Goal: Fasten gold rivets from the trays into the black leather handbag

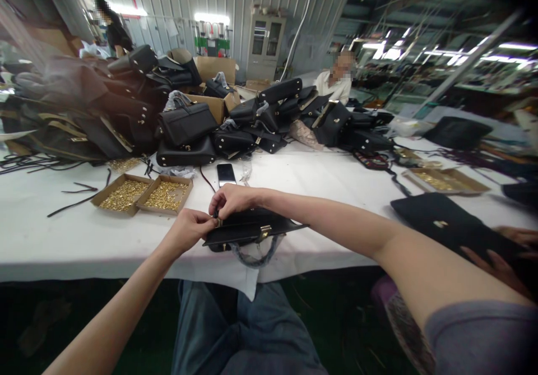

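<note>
A black handbag [247, 229] lies on the white table near its front edge, with a gold clasp on its flap and a plastic-wrapped handle toward my lap. At the bag's left end, my left hand [195, 226] is closed, its fingertips pinching the corner. My right hand [231, 200] reaches across from the right and is closed too, pinching a small black piece at that same corner. The two hands' fingertips nearly meet there. What exactly lies between them is too small to make out.
Two cardboard trays [163, 194] of gold hardware sit left of a phone [226, 174]. Piled black bags [189, 123] line the table's back. At right, another person's hand [496, 263] touches a black bag [441, 218]. Another tray [445, 180] stands behind it.
</note>
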### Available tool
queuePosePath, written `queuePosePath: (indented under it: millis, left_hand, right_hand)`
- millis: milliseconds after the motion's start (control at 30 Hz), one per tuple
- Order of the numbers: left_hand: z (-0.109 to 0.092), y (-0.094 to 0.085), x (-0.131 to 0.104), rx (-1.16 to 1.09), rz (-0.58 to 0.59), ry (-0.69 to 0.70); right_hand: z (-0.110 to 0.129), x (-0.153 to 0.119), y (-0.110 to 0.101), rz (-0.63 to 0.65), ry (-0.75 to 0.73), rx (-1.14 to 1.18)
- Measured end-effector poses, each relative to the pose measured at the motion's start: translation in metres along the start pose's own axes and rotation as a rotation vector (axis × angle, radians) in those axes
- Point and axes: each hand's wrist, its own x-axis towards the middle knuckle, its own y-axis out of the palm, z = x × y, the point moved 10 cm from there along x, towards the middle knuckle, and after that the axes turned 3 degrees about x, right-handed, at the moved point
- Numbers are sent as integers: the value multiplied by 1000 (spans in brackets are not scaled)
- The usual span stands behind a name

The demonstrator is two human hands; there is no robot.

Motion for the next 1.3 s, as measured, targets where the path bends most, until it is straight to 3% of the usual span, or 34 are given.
queuePosePath:
  millis: [300,533,900,1067,1300]
  left_hand:
    - [-10,-1,-2,48,-41,8]
    - [-12,-2,-5,110,-145,31]
    - [-8,-7,-6,97,-330,6]
    - [3,-1,-9,-20,-235,-31]
    - [-6,3,-10,59,-79,5]
  right_hand:
    - [4,-3,3,16,5,-11]
    - [6,0,4,22,18,-33]
    - [7,1,-4,-126,34,-99]
    - [5,-1,-6,-122,54,-50]
    - [5,-1,-3,-91,27,-90]
